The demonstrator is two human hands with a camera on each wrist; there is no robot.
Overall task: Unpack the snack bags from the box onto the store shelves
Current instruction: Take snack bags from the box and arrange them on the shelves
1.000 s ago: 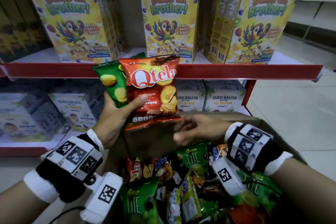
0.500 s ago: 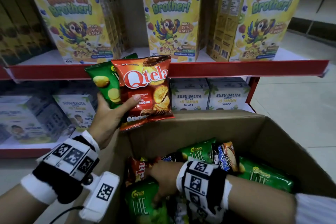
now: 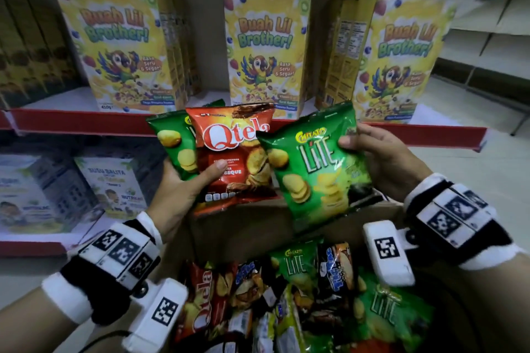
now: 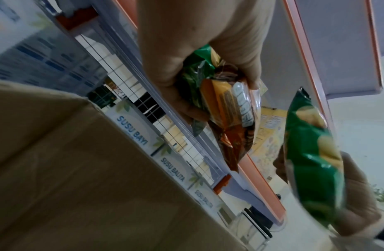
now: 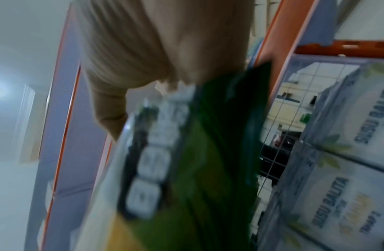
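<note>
My left hand (image 3: 183,192) grips a red Qtela bag (image 3: 235,157) with a green chip bag (image 3: 172,149) fanned behind it, thumb across the red one; the left wrist view shows the same red bag (image 4: 227,108) from below. My right hand (image 3: 381,163) holds a green Chitato Lite bag (image 3: 312,163) by its right edge, overlapping the red bag's right side. The Lite bag (image 5: 197,161) fills the blurred right wrist view. All of them are held above the open cardboard box (image 3: 258,226), which holds several more snack bags (image 3: 292,304).
A red-edged shelf (image 3: 86,123) carries yellow cereal boxes (image 3: 123,46) with gaps between them. Milk cartons (image 3: 111,183) stand on the lower shelf behind the box. Pale tiled floor (image 3: 464,175) and other shelving lie to the right.
My right hand went down into the box, then came up holding a green Chitato Lite bag beside the red bag. My left hand kept its two bags at about the same height.
</note>
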